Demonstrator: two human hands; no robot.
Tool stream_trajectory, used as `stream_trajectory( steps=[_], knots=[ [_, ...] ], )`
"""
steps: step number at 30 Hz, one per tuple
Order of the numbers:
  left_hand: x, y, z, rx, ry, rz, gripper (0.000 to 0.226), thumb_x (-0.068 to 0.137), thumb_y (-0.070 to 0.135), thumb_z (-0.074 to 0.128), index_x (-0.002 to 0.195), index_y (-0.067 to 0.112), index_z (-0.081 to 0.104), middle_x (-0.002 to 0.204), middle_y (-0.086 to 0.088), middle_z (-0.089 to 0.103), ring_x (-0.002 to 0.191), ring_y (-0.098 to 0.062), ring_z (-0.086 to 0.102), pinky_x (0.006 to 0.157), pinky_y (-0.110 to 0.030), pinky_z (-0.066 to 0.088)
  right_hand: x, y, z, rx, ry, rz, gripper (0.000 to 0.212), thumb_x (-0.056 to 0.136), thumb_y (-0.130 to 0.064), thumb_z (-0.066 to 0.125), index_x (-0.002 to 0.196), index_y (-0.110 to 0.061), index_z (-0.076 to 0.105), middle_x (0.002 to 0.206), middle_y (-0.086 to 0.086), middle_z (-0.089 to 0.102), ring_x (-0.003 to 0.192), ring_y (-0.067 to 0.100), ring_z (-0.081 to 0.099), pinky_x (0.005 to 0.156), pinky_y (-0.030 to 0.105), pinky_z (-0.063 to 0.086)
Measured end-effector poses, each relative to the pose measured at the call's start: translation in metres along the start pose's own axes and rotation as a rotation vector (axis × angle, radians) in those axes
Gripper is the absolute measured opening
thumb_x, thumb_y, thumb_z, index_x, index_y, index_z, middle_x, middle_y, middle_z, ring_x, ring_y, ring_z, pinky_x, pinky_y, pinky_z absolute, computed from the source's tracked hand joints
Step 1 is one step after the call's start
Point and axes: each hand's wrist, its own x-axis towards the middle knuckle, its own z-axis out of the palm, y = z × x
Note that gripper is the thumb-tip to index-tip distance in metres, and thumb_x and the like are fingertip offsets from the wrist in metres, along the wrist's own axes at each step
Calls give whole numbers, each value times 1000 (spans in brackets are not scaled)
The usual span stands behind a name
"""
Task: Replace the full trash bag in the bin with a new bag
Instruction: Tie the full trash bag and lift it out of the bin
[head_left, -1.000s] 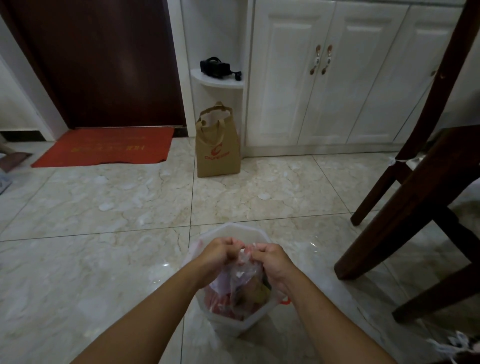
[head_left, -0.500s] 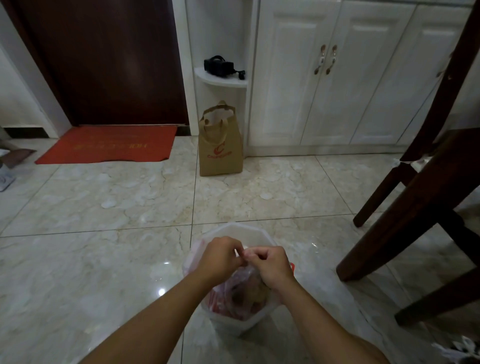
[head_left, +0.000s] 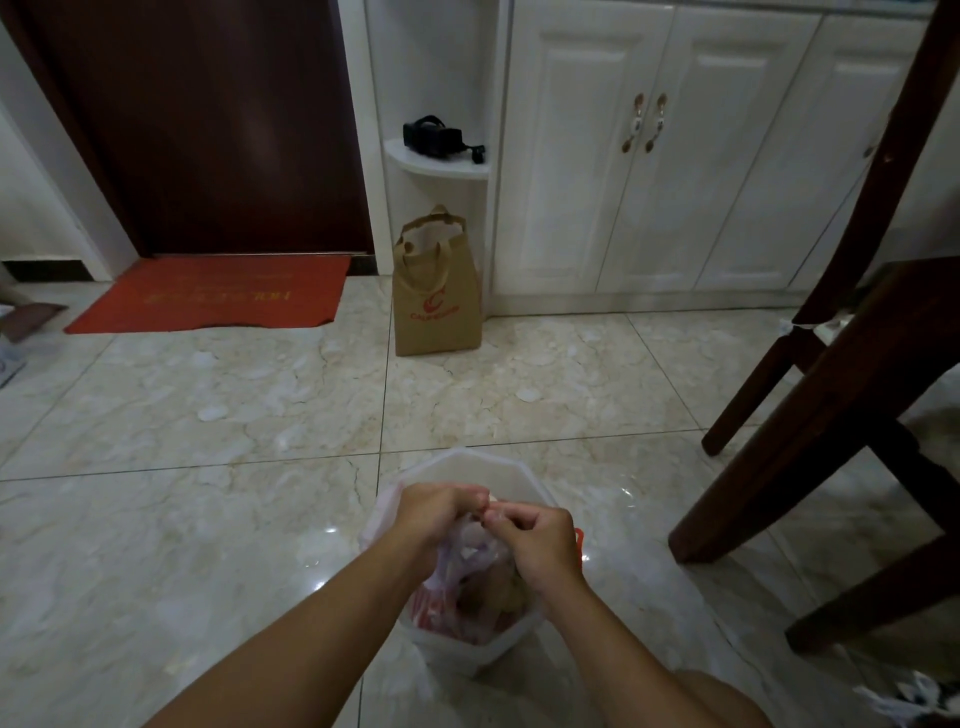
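Note:
A white plastic bin (head_left: 470, 467) stands on the tiled floor just in front of me. Inside it sits a full translucent trash bag (head_left: 475, 561) with reddish and brownish rubbish showing through. My left hand (head_left: 434, 512) and my right hand (head_left: 540, 545) meet above the bin, both closed on the gathered top of the bag, fingers pinching the plastic between them. The knot area is hidden by my fingers. No new bag is recognisable in view.
A dark wooden chair (head_left: 852, 405) stands close on the right. A brown paper bag (head_left: 436, 291) leans by the white cabinets (head_left: 649, 156). A red doormat (head_left: 218, 296) lies before the dark door at the back left. White crumpled plastic (head_left: 914, 696) lies bottom right.
My hands have drawn closer together over the bin, bunching the bag's top tighter. The view has shifted slightly forward and to the left.

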Motion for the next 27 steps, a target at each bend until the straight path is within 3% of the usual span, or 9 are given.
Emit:
stream_trajectory(
  steps=[2,9,14,16,20,22,23,25,27],
  knots=[
    [-1,-3,1,-8,37,25,14,79,-4,72,90,3,76,86,-16,77,83,-22,74,62,-22,57,0,0,3,4,7,17,14,86,-8,71,98,-9,77,77,-15,70,75,-7,64,58,4,48],
    [-6,-11,12,-150,260,59,20,81,-10,62,86,8,68,89,-24,73,79,-35,71,57,-35,59,-4,4,19,-21,113,32,16,88,-11,68,101,-11,77,105,-7,73,98,9,67,69,5,47],
    [-3,-15,14,-159,375,81,29,76,-15,61,81,14,63,87,-20,72,78,-37,71,52,-34,56,-15,3,32,-68,283,148,23,88,-17,66,67,-27,70,78,-16,70,85,12,68,92,37,55],
    [-2,-15,14,-155,376,81,34,74,-15,62,83,18,61,85,-21,72,73,-39,71,53,-46,58,-18,-1,35,-104,338,164,32,88,-18,67,58,-29,62,69,-18,63,82,14,65,98,41,52],
    [-3,-19,15,-102,406,101,35,76,-15,60,82,20,59,81,-19,72,62,-30,67,54,-39,56,-21,-3,30,-122,393,132,16,90,-12,65,82,-9,77,69,-24,43,79,10,50,107,33,43],
    [-1,-21,17,-86,427,106,36,77,-15,60,79,20,59,78,-18,72,61,-29,66,52,-36,55,-23,3,30,-153,409,109,16,90,-10,64,85,-5,78,81,-16,60,78,8,53,98,24,43],
    [-1,-21,17,-79,432,103,36,77,-16,59,78,20,58,77,-17,72,62,-29,66,52,-35,54,-25,3,30,-165,428,96,16,89,-9,64,82,-7,79,104,-5,68,88,11,58,94,21,42],
    [1,-21,17,-63,452,91,36,78,-17,56,76,19,58,73,-16,72,64,-29,67,54,-37,56,-31,3,33,-177,476,52,20,88,-8,64,74,-11,79,141,1,56,106,10,57,87,17,41],
    [3,-22,15,-25,480,93,34,79,-16,56,75,17,60,71,-13,72,66,-28,68,59,-39,58,-35,6,33,-171,496,39,21,87,-5,64,74,-9,79,139,-1,56,91,3,51,77,17,44]
  ],
)
